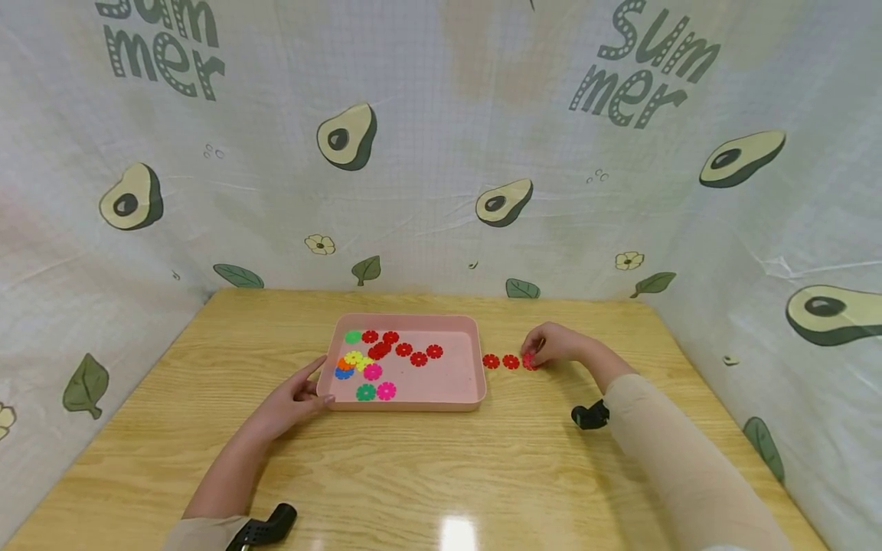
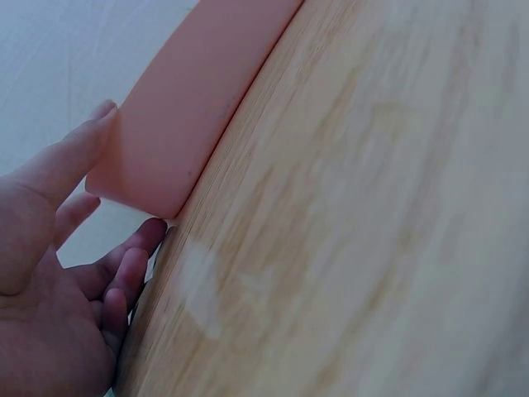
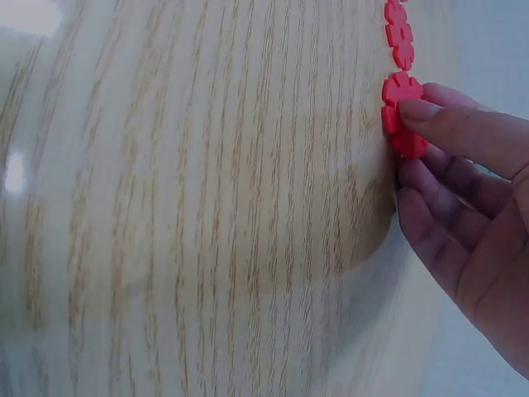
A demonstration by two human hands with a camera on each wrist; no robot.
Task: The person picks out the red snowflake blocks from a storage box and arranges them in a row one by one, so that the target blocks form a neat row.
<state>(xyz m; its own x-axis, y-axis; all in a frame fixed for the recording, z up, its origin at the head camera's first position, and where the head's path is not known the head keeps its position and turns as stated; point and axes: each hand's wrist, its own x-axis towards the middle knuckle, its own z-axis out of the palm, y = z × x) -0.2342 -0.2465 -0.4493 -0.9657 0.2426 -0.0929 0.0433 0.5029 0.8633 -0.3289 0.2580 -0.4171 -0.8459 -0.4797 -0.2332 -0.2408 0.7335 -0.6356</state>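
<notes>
Right hand (image 1: 556,343) pinches a red disc (image 3: 407,142), out at the pink tray's (image 1: 451,386) 3 o'clock. Lay flat, in line with two red discs (image 1: 511,362) toward 9 o'clock; don't nudge them. Left hand (image 1: 292,402), loosely spread, touches tray's 8 o'clock corner: keep steady.

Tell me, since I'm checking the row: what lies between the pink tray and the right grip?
Head view: two red discs lie on the table between the pink tray and the right grip.

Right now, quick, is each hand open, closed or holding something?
Left hand: holding the pink tray at its corner.
Right hand: pinching a red notched disc.
</notes>
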